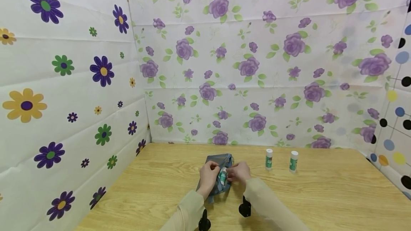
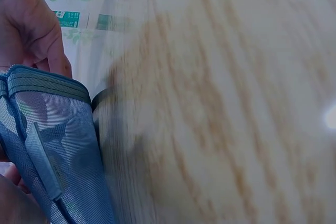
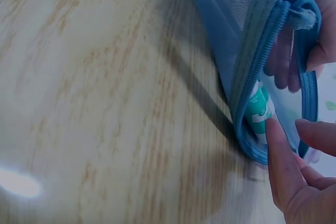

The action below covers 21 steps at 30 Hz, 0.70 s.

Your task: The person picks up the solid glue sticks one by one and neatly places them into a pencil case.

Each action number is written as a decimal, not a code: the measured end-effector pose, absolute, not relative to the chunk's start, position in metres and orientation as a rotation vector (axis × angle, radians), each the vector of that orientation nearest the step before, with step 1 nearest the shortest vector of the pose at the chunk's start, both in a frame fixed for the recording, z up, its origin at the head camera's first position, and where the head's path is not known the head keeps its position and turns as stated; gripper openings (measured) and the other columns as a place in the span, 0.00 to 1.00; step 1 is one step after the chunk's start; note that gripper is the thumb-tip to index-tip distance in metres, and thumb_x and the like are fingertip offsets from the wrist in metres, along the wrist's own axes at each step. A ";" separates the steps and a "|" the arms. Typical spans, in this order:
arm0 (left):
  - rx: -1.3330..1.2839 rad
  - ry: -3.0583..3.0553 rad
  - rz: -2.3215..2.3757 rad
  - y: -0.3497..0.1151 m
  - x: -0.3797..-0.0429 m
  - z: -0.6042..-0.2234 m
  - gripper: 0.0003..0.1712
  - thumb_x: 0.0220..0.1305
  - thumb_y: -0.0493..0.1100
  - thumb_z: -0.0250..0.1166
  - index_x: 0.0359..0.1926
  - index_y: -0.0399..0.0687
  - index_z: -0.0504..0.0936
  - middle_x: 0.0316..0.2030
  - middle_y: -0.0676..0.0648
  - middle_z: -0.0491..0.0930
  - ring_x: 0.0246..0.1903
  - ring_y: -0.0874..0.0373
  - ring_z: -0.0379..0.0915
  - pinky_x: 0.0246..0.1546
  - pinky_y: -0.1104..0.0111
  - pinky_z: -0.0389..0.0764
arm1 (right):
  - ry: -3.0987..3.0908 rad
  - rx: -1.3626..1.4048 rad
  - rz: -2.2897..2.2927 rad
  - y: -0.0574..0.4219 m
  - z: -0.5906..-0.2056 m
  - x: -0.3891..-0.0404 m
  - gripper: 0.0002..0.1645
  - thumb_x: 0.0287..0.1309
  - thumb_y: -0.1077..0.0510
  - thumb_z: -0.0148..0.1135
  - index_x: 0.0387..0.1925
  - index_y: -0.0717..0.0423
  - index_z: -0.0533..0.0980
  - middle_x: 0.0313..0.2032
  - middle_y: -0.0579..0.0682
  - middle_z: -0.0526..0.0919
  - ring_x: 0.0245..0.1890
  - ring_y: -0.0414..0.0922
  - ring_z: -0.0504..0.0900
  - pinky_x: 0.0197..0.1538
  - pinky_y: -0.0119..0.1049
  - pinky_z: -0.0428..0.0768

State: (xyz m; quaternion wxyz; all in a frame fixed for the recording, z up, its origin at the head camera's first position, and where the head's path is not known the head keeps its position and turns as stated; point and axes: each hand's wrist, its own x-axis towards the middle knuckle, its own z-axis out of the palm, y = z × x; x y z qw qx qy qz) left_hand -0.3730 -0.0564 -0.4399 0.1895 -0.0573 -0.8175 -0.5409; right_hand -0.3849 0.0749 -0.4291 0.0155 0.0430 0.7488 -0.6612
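Note:
A blue mesh zipper pouch (image 1: 219,158) lies on the table between both hands. In the right wrist view its zipped mouth gapes, and a white glue stick with a green label (image 3: 259,109) sits inside, near the opening. My left hand (image 1: 208,174) grips the pouch's side, its thumb at the rim and its fingers showing through the mesh. At the mouth, my right hand (image 1: 240,171) has a fairly straight finger beside the glue stick, the thumb apart from it. A zipper pull tab (image 2: 44,163) hangs on the pouch in the left wrist view.
Two more glue sticks stand upright on the wooden table (image 1: 324,188), to the right of the pouch: a nearer-in glue stick (image 1: 269,159) and a farther-right glue stick (image 1: 293,162). Flower-printed sheets (image 1: 199,117) wall the table's back and left.

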 end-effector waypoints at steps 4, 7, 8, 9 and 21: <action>-0.159 -2.299 -1.513 -0.056 -0.374 -0.441 0.02 0.55 0.32 0.60 0.30 0.37 0.79 0.23 0.51 0.73 0.23 0.60 0.67 0.25 0.67 0.70 | 2.339 0.142 -2.050 0.077 -0.427 -0.386 0.15 0.49 0.69 0.62 0.39 0.76 0.72 0.28 0.65 0.78 0.29 0.56 0.80 0.31 0.41 0.78; -0.169 -2.294 -1.506 -0.056 -0.374 -0.441 0.02 0.54 0.32 0.60 0.30 0.37 0.79 0.23 0.51 0.73 0.23 0.59 0.67 0.25 0.66 0.71 | 2.328 0.174 -2.054 0.079 -0.427 -0.388 0.16 0.50 0.68 0.62 0.41 0.74 0.71 0.29 0.65 0.78 0.30 0.56 0.80 0.32 0.41 0.78; -0.172 -2.293 -1.504 -0.056 -0.374 -0.442 0.02 0.54 0.32 0.60 0.30 0.36 0.79 0.23 0.51 0.73 0.23 0.59 0.67 0.25 0.66 0.71 | 2.321 0.181 -2.056 0.080 -0.427 -0.388 0.17 0.50 0.68 0.62 0.42 0.74 0.71 0.30 0.65 0.78 0.31 0.56 0.80 0.32 0.41 0.78; -0.176 -2.291 -1.502 -0.056 -0.374 -0.442 0.02 0.54 0.32 0.60 0.30 0.36 0.79 0.22 0.51 0.73 0.23 0.59 0.67 0.25 0.66 0.71 | 2.315 0.184 -2.059 0.080 -0.426 -0.389 0.18 0.50 0.68 0.62 0.43 0.74 0.70 0.30 0.65 0.77 0.31 0.56 0.80 0.33 0.42 0.78; -0.165 -2.296 -1.527 -0.057 -0.374 -0.442 0.03 0.55 0.32 0.59 0.31 0.36 0.79 0.23 0.51 0.72 0.23 0.58 0.67 0.25 0.66 0.71 | 2.273 0.079 -2.088 0.086 -0.416 -0.378 0.23 0.53 0.68 0.60 0.49 0.78 0.67 0.34 0.65 0.76 0.39 0.61 0.77 0.38 0.45 0.76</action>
